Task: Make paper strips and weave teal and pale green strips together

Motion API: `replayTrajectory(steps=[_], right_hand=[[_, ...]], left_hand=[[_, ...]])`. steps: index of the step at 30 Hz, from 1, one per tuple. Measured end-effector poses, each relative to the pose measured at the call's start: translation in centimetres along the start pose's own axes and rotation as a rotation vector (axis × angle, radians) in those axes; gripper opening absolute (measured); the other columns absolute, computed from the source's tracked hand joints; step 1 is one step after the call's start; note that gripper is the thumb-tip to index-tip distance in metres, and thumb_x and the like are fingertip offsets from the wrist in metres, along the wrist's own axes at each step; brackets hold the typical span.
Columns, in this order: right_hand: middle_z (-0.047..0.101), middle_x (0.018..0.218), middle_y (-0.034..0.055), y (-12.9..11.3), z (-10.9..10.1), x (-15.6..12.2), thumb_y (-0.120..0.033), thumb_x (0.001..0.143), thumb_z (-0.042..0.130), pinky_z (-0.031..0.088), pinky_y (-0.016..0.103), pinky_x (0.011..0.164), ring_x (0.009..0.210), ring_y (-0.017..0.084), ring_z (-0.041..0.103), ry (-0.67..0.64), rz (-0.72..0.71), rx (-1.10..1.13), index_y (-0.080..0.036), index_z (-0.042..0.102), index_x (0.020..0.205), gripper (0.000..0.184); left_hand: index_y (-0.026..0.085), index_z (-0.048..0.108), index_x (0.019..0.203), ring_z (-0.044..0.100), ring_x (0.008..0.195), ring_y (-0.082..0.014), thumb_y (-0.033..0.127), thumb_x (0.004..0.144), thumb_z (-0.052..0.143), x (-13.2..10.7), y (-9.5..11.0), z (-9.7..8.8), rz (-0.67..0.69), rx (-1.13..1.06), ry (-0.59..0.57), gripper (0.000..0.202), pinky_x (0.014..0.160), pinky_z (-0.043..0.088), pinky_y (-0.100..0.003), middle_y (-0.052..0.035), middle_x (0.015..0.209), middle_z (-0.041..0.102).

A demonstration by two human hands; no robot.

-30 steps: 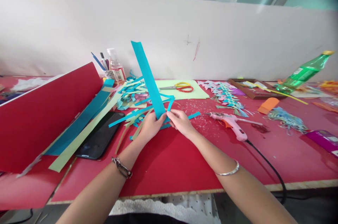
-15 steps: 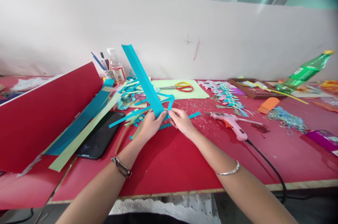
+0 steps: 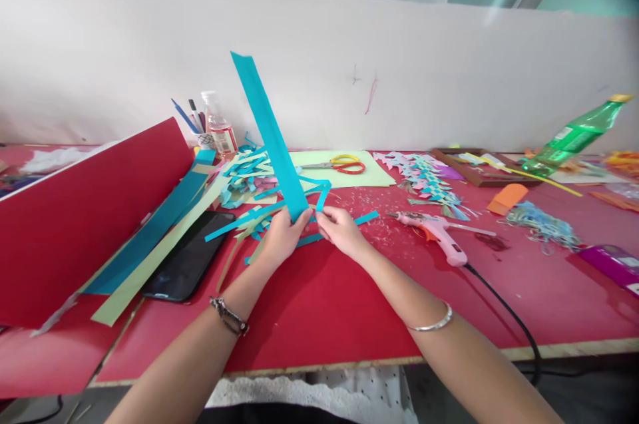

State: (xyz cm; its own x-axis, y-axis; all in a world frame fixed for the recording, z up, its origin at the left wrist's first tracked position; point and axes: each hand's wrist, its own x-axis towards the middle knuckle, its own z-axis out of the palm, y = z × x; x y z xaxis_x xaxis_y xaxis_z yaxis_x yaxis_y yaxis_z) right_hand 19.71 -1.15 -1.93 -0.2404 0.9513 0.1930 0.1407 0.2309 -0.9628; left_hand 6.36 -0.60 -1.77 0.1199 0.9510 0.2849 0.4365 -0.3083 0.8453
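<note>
My left hand (image 3: 285,237) is closed on the lower end of a wide blue paper strip (image 3: 269,131), which slants up and to the left in front of the white wall. Close beside it, my right hand (image 3: 341,231) pinches a narrow blue paper strip (image 3: 324,196) that bends sharply near its top. The fingertips of both hands nearly meet. Behind and under them lie several narrow blue and pale green strips and cut scraps (image 3: 244,178). Where the two held strips meet is hidden by the fingers.
Scissors (image 3: 344,164) rest on pale green paper (image 3: 382,174) at the back. A pink glue gun (image 3: 439,237) with a black cord lies right, near woven paper pieces (image 3: 429,178). At left are a black phone (image 3: 187,264), long strips and a red board (image 3: 94,224); a green bottle (image 3: 574,134) leans far right.
The wide blue strip has tilted more upright, its top end rising higher against the wall. Both hands keep their grip and have barely moved.
</note>
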Motion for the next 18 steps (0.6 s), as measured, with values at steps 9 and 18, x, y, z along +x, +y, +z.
replayTrajectory(steps=[9,18], right_hand=[[0.033,0.039,-0.0079,0.9,-0.2,0.4,-0.033,0.076,0.043,0.02,0.019,0.036,0.035,0.005,0.028,0.046,0.038,-0.011,-0.019,0.039,0.058,0.023],[0.036,0.04,-0.0074,0.4,0.1,0.3,-0.035,0.075,0.043,0.024,0.019,0.038,0.036,0.006,0.033,0.024,0.062,-0.064,-0.019,0.036,0.055,0.027]], left_hand=[[0.017,0.041,0.054,0.032,0.044,-0.0069,0.043,0.072,0.047,0.0,0.5,-0.2,-0.006,-0.072,-0.005,0.033,0.043,0.027,-0.02,0.0059,0.047,0.037],[0.017,0.039,0.057,0.031,0.04,-0.0061,0.05,0.074,0.04,0.8,3.1,-4.7,-0.114,-0.106,-0.259,0.038,0.04,0.025,-0.019,0.0064,0.045,0.034]])
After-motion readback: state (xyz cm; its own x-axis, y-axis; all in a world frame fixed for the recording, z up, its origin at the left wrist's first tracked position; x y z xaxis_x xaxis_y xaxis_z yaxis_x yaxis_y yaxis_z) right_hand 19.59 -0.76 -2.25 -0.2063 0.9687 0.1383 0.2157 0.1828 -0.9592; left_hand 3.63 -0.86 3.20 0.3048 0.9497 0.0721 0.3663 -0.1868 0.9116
